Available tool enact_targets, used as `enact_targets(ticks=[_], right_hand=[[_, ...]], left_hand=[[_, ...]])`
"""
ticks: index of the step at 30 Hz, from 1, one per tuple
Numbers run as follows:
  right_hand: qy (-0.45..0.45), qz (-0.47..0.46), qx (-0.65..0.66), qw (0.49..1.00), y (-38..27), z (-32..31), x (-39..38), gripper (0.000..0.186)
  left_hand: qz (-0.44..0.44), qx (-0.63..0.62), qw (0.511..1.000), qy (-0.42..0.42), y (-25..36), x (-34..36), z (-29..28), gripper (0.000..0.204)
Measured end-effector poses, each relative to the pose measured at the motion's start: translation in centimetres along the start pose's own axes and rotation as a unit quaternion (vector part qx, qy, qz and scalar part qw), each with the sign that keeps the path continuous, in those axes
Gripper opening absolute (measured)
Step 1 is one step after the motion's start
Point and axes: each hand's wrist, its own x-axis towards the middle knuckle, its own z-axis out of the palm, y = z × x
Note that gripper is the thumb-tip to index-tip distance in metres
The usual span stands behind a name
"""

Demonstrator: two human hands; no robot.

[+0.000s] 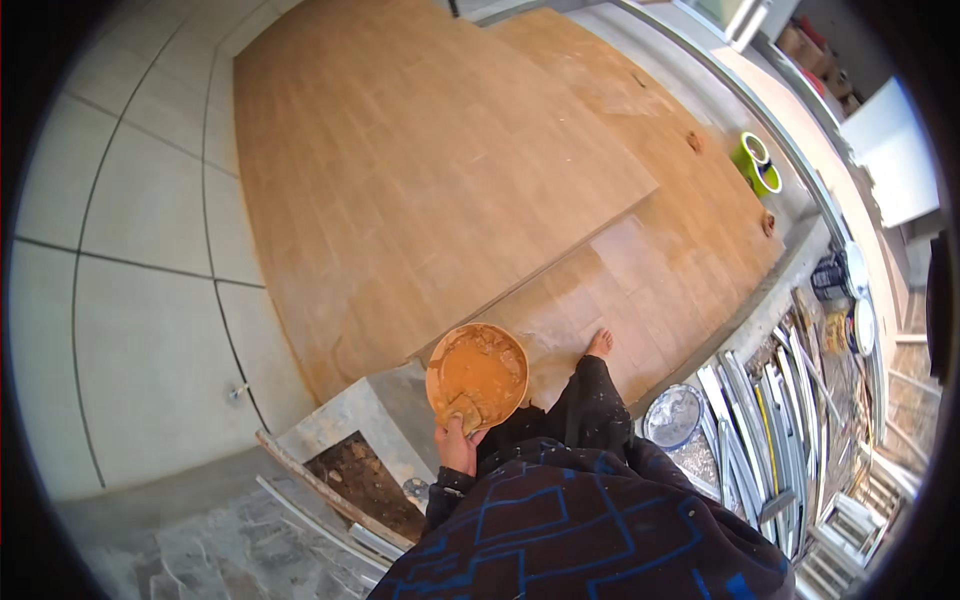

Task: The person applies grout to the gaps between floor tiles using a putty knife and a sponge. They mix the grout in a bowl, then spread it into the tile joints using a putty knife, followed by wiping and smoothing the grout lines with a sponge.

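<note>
Covering the left side, large pale tiles [140,190] meet along dark joints. Next to them, a long wooden board [335,490] lies aslant beside a square hole [360,475] with brown dirt in it. Wood-look flooring [430,180] spreads across the middle in two levels, smeared in places. In front of the body, the left hand [457,448] has its fingers closed on the near rim of a round bucket [436,385], which sits below the edge of the upper level and holds orange-brown, muddy liquid. A tan lump [463,408], perhaps a sponge, is at the thumb, inside that rim. The right hand is out of sight, so I cannot tell how its fingers are. A bare foot [600,343] stands on the lower level. Farther right come a pale tub [673,415], a heap of metal strips [770,430] and a green bucket [743,160].
</note>
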Motion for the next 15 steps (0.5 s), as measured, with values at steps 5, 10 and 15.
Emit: enact_targets(ticks=[5,10,15], right_hand=[[0.086,-0.024,-0.026,0.996,4.2,-14.5,4.1,0.038],[0.192,-0.096,-0.035,0.976,1.8,-26.3,3.8,0.028],[0.257,0.032,0.458,0.85,-4.0,-37.4,2.9,0.034]], left_hand=[[0.001,0.111,0.986,-0.127,-4.5,2.3,13.6,0.044],[-0.026,0.183,0.964,-0.191,-8.7,5.2,29.0,0.052],[-0.03,0.217,0.945,-0.244,-11.0,7.9,42.6,0.05]])
